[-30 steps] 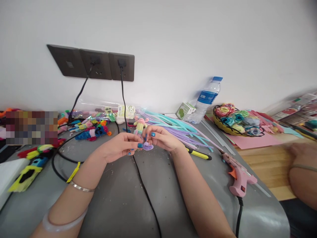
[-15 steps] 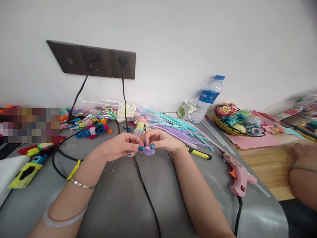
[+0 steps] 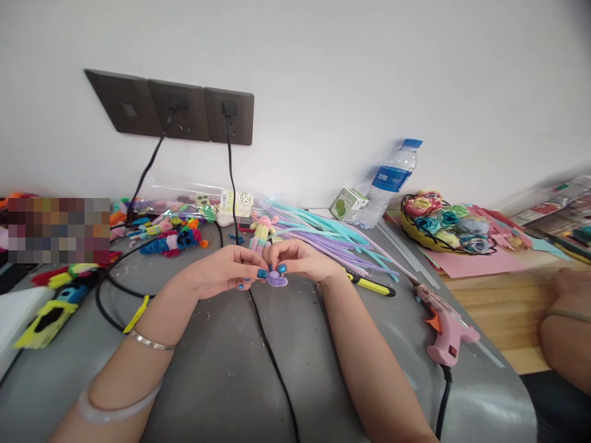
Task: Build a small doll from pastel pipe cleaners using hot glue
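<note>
Between my fingertips is a small curled purple pipe cleaner [image 3: 277,280], held above the grey table [image 3: 207,375]. My left hand [image 3: 227,271] pinches its left side with thumb and index finger. From the right, my right hand [image 3: 302,261] pinches its upper edge, thumb against the coil. A pipe-cleaner doll [image 3: 262,231] in pink, yellow and green lies just behind my hands, its lower part hidden by them. Loose purple, teal and pink pipe cleaners [image 3: 323,227] spread out behind my right hand.
A pink glue gun [image 3: 446,335] lies at right, its cord running forward. Near my right wrist is a yellow utility knife [image 3: 373,285]. A black cable [image 3: 272,351] crosses the table under my hands. Behind stand a water bottle [image 3: 390,181] and a flower basket [image 3: 443,224]. Another person's arm [image 3: 566,332] rests far right.
Both hands stay almost in place, still pinching the purple pipe cleaner. Its curled end looks turned slightly. The view has shifted a little.
</note>
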Tool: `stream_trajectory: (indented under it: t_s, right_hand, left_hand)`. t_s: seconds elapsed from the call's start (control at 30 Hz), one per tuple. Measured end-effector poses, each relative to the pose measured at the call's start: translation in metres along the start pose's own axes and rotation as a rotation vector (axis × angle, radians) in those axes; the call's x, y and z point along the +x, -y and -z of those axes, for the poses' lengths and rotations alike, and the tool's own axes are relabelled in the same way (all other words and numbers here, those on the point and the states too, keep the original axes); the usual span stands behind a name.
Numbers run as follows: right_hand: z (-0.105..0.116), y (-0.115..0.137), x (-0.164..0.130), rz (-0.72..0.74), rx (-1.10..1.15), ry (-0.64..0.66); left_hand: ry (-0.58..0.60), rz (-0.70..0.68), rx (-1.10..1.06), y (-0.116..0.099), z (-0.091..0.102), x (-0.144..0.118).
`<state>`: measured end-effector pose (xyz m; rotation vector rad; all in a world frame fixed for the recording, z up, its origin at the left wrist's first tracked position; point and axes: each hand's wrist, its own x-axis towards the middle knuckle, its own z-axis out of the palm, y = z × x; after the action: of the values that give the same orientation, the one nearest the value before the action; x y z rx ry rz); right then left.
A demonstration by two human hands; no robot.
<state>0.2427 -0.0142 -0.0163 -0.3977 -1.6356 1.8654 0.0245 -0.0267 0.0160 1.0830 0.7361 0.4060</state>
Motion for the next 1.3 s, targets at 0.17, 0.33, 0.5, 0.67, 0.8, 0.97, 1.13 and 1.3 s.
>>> stream_trajectory:
  t_s: [0.17, 0.33, 0.5, 0.67, 0.8, 0.97, 1.13, 1.3]
  right_hand:
    - [-0.001, 0.0, 0.0, 0.037, 0.028, 0.01]
    - [-0.001, -0.001, 0.0, 0.003, 0.025, -0.005]
    - [-0.002, -0.001, 0.0, -0.003, -0.002, -0.01]
    - [-0.002, 0.0, 0.004, -0.004, 0.121, -0.301]
    - [0.001, 0.001, 0.009, 0.103, 0.194, -0.615]
    - [-0.004, -0.003, 0.013, 0.168, 0.13, -0.638]
    - [-0.009, -0.01, 0.016, 0.187, 0.067, -0.606]
    - [-0.009, -0.007, 0.016, 0.192, 0.047, -0.614]
  left_hand:
    - [-0.006, -0.005, -0.008, -0.002, -0.002, 0.0]
    - [-0.006, -0.004, -0.01, -0.001, -0.001, 0.001]
    - [-0.02, -0.006, 0.021, -0.002, -0.001, -0.001]
    - [-0.196, -0.126, 0.101, -0.002, -0.001, 0.0]
    - [-0.479, -0.412, 0.129, 0.0, 0.0, 0.004]
    - [-0.625, -0.561, 0.245, 0.002, -0.001, 0.009]
    - [-0.629, -0.565, 0.3, 0.003, -0.002, 0.01]
    - [-0.618, -0.545, 0.315, 0.005, -0.002, 0.011]
